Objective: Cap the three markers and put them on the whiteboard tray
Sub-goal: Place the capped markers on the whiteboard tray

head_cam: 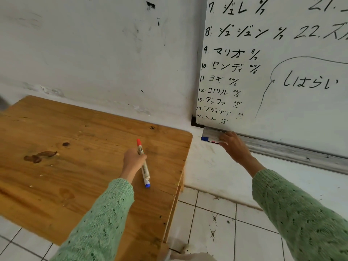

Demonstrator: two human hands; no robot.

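Note:
My left hand (132, 161) is closed over the wooden table (75, 147), gripping white marker barrel. A red cap (139, 143) sticks up out of the fist, and a blue end (147, 185) pokes out below it. I cannot tell whether this is one marker or two. My right hand (233, 146) reaches to the left end of the whiteboard tray (282, 149). Its fingers rest curled on a blue-capped marker (208, 139) lying in the tray. A speck of red (213, 142) shows beneath that marker.
The whiteboard (282, 72), covered in black writing, hangs on a scuffed white wall (113, 53). The table's right edge sits close to the tray's left end. White floor tiles (226, 232) lie below. Both my sleeves are green knit.

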